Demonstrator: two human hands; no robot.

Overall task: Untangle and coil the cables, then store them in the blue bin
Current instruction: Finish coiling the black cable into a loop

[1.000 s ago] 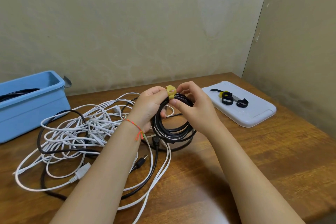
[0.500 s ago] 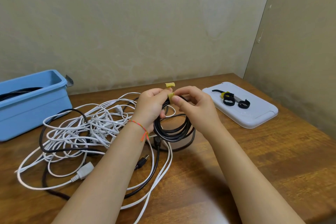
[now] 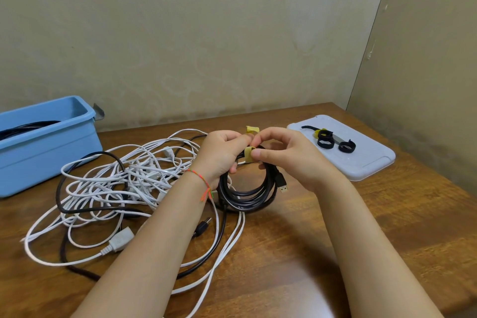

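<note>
A coiled black cable (image 3: 245, 193) with a USB plug hangs above the table's middle. My left hand (image 3: 222, 155) grips the coil at its top. My right hand (image 3: 289, 155) pinches a yellow strap (image 3: 249, 153) that wraps round the top of the coil; the strap's free end sticks up between the two hands. A tangle of white and black cables (image 3: 124, 183) lies on the table to the left. The blue bin (image 3: 46, 147) stands at the far left with a black cable inside it.
A white tray (image 3: 361, 162) at the right holds several black and yellow straps (image 3: 326, 139). The wooden table (image 3: 387, 227) ends at walls behind and to the right. Loose plugs lie near my left forearm.
The yellow strap has been drawn tighter round the coil's top, with its end now sticking up. The coil hangs lower and its USB plug shows. Both hands stay at the top.
</note>
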